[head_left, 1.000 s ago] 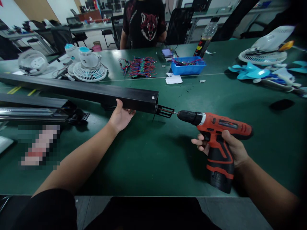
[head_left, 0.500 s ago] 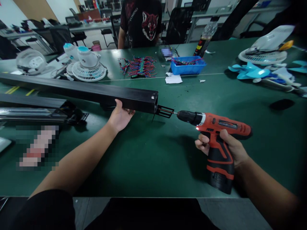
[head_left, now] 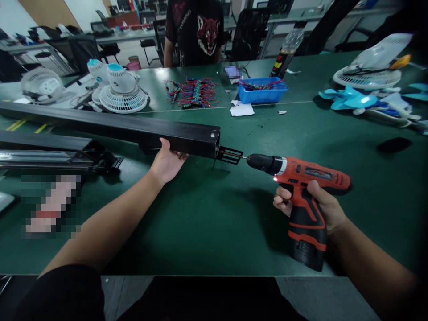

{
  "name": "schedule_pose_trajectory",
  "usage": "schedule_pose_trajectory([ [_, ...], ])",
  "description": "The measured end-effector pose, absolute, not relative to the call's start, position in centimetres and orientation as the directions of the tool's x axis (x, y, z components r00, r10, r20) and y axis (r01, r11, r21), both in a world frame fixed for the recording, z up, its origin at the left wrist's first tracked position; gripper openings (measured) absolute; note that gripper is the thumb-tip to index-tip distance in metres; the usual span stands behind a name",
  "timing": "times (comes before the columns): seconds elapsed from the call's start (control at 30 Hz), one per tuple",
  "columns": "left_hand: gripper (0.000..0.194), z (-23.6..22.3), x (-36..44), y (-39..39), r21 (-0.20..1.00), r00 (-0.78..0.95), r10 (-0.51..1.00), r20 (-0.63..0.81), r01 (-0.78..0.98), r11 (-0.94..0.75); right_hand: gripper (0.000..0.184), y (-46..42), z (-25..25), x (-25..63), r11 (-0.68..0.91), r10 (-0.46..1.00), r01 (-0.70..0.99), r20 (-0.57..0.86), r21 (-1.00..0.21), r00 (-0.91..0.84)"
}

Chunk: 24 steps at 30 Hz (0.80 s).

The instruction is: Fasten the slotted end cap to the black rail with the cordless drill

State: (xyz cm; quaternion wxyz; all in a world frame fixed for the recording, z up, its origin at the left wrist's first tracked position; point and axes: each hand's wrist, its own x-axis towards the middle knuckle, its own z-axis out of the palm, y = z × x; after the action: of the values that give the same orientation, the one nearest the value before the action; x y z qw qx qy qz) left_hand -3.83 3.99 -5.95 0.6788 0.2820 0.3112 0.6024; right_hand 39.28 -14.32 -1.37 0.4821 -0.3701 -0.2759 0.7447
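A long black square metal tube [head_left: 133, 128] lies across the green table [head_left: 207, 223] from the far left to the middle. My left hand [head_left: 167, 162] is closed around its near side, close to the open right end. A black slotted bracket [head_left: 230, 155] sticks out of that end. My right hand [head_left: 314, 203] is wrapped round the grip of a red and black cordless drill [head_left: 301, 187]. The drill's bit tip touches the bracket, and its small work light is lit.
Another black rail with a shiny bar [head_left: 50, 154] lies at the left. Small white fans [head_left: 120, 91] stand behind the tube, and fan parts with blue blades [head_left: 364, 96] at the right. Coloured wire bundles [head_left: 195, 92], a blue tray [head_left: 262, 91] and a person in a black shirt [head_left: 195, 31] are across the table.
The drill's work light has come on and my index finger has drawn in on the trigger. Both hands, the tube and the drill stay in place.
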Motion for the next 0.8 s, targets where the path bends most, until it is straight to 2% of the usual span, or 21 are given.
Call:
schedule_pose_trajectory([
  [0.2,0.073,-5.73,-3.88,3.80,0.759,0.098,0.992,-0.077,-0.640,0.122,0.060,-14.36,-1.27,39.46,-0.391,0.919,-0.492,-0.298,-0.778,-0.258],
  [0.5,0.077,-5.74,-3.62,3.67,0.798,0.079,0.995,-0.068,-0.594,0.102,0.059,-14.35,-1.56,39.64,-0.399,0.916,-0.474,-0.317,-0.785,-0.246],
  [0.8,0.082,-6.40,-4.46,4.26,0.761,0.131,0.989,-0.069,-0.634,0.137,0.058,-14.34,-1.47,39.69,-0.397,0.917,-0.471,-0.323,-0.787,-0.233],
])
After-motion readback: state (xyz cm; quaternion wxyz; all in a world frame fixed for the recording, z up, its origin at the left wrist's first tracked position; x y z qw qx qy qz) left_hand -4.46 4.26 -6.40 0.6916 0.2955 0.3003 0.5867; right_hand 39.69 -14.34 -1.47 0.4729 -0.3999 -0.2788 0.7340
